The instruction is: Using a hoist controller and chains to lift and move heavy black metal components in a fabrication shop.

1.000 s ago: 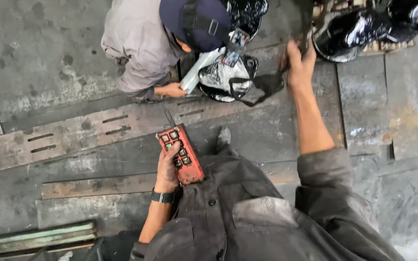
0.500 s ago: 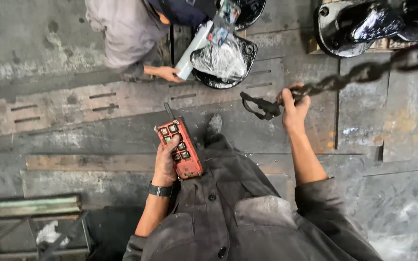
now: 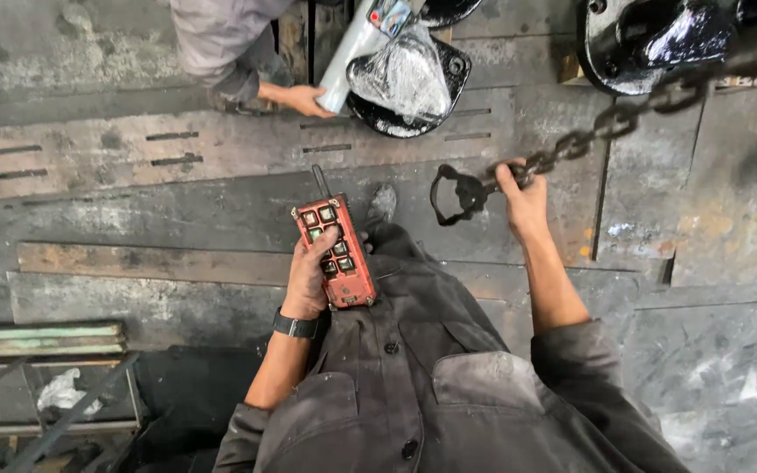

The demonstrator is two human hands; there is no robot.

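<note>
My left hand (image 3: 309,280) holds a red remote control (image 3: 336,250) with several square buttons and a short black antenna; my thumb rests on the buttons. My right hand (image 3: 523,197) grips a heavy black chain (image 3: 602,130) that runs up to the right, and a black hook (image 3: 454,193) hangs from its end just left of my fingers. Above me on the steel floor, a co-worker's hand (image 3: 298,98) holds a roll of clear film (image 3: 350,54) against a black round metal part (image 3: 405,83) wrapped in plastic.
A large black cast part (image 3: 659,44) lies at the top right. Worn steel floor plates (image 3: 133,166) with slots stretch to the left. A metal frame (image 3: 45,377) with a crumpled white rag stands at the lower left.
My right hand has pulled the chain and hook down and toward me, away from the wrapped part. The co-worker has slid toward the top edge of the view.
</note>
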